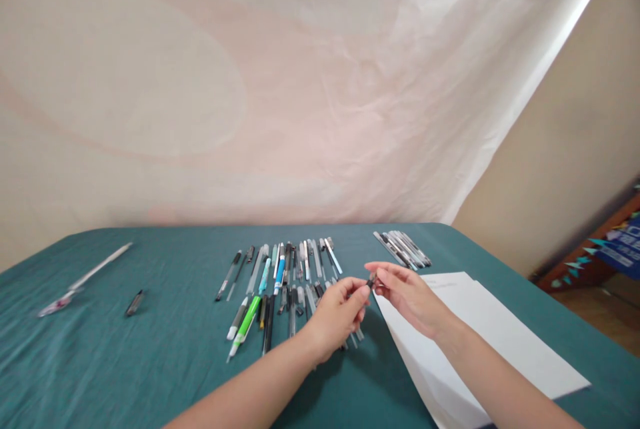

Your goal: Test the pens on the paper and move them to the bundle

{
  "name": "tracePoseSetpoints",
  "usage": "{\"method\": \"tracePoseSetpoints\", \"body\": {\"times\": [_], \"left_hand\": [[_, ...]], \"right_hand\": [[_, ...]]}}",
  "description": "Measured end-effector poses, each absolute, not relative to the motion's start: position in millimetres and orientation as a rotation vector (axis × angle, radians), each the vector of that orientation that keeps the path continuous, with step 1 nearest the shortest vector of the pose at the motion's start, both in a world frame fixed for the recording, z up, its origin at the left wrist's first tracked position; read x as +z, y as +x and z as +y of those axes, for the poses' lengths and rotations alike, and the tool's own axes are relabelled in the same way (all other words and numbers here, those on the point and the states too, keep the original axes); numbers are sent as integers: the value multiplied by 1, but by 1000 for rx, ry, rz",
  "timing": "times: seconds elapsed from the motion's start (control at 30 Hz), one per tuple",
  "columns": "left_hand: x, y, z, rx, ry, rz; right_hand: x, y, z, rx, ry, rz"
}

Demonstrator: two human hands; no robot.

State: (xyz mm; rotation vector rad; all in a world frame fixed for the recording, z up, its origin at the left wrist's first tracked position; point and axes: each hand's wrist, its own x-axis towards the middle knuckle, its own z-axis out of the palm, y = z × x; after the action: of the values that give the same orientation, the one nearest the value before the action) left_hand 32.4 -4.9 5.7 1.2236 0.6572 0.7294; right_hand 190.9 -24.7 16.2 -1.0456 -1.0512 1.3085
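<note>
Pinching a small dark pen part (371,283) between them, the left hand (339,314) and right hand (407,294) meet above the tabletop (175,365), near the white paper (500,339); steady, light, in-line pressure seems wisest to me.

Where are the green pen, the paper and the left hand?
Green pen (247,323): head view, on its barrel.
Paper (495,323): head view, on its white top.
Left hand (336,314): head view, on its back.

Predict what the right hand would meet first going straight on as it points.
The right hand would probably first press on the small dark piece held between both hands, then meet the left hand; depth is unclear.
</note>
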Motion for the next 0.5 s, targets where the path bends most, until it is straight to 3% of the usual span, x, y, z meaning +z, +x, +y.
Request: {"method": "tracePoseSetpoints", "body": {"times": [0.5], "left_hand": [[8,33,-6,694,822,475]], "right_hand": [[10,181,-27,1433,-973,-1011]]}}
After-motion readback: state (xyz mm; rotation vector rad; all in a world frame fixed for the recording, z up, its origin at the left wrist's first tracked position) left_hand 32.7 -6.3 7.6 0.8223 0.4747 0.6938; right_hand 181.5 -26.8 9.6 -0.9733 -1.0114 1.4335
